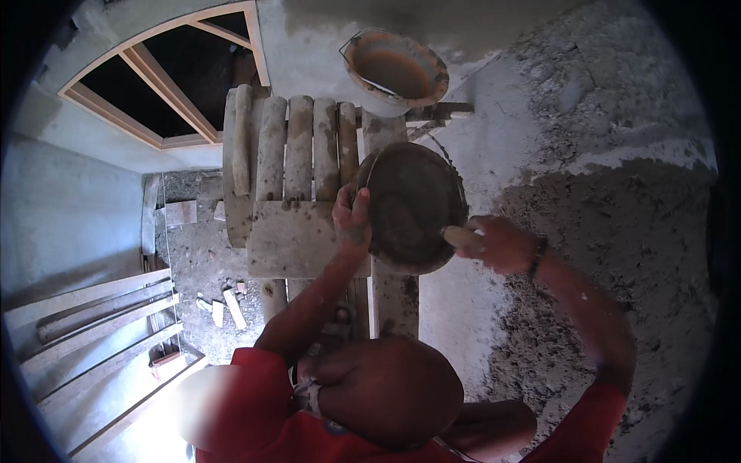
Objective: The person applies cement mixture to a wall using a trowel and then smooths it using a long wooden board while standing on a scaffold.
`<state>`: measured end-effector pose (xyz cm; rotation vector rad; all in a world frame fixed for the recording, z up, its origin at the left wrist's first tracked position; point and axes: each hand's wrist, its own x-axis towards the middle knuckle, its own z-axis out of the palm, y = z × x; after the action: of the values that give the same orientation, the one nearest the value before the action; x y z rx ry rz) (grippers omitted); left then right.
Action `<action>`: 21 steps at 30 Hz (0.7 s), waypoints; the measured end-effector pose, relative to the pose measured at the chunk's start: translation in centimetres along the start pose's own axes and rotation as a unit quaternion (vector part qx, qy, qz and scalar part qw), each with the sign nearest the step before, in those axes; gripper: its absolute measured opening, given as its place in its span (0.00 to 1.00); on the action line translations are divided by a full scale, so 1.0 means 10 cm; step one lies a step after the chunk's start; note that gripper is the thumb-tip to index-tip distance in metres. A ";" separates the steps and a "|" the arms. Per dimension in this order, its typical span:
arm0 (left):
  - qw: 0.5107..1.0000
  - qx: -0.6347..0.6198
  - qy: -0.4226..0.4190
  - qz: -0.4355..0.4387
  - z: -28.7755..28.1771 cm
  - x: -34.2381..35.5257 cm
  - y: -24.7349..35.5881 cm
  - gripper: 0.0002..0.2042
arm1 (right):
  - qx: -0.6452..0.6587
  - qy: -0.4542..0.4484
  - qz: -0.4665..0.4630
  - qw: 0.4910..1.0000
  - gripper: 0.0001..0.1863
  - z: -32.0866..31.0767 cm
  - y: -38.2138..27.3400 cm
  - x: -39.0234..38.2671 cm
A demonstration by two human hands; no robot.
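Observation:
A round bucket (377,248) with wet grey mortar (413,193) in it stands on the mortar-stained planks in front of me. My left hand (353,217) grips its left rim, with the thumb at the edge. At the right rim, my right hand (498,245) is closed round the pale wooden handle of a trowel (458,235). The trowel's blade cannot be made out against the dark mortar. Part of the bucket's wire handle shows along its rim.
A second bucket (432,86), whitish and stained orange inside, stands beyond the planks (299,147). A flat board (293,239) lies across them. To the right is a mortar-splashed wall (594,255). A wooden frame (166,89) surrounds a dark opening at upper left; boards (108,332) lie lower left.

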<state>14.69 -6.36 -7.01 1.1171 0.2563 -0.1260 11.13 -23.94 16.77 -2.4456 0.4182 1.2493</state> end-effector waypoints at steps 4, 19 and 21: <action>0.979 0.161 0.011 0.125 -0.19 0.00 -0.03 0.20 | -0.265 0.151 -0.141 0.942 0.19 -0.18 0.00 -0.08; 0.998 0.064 -0.007 0.018 0.01 -0.08 0.26 0.19 | -0.488 0.230 -0.087 0.837 0.13 0.09 0.23 0.75; 0.997 0.068 0.006 0.024 0.00 -0.07 0.29 0.19 | -0.472 0.229 -0.100 0.846 0.12 0.20 0.19 0.97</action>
<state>14.69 -5.10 -4.36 1.2576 0.2341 -0.0959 14.44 -25.69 7.37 -3.5022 -0.4826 0.8531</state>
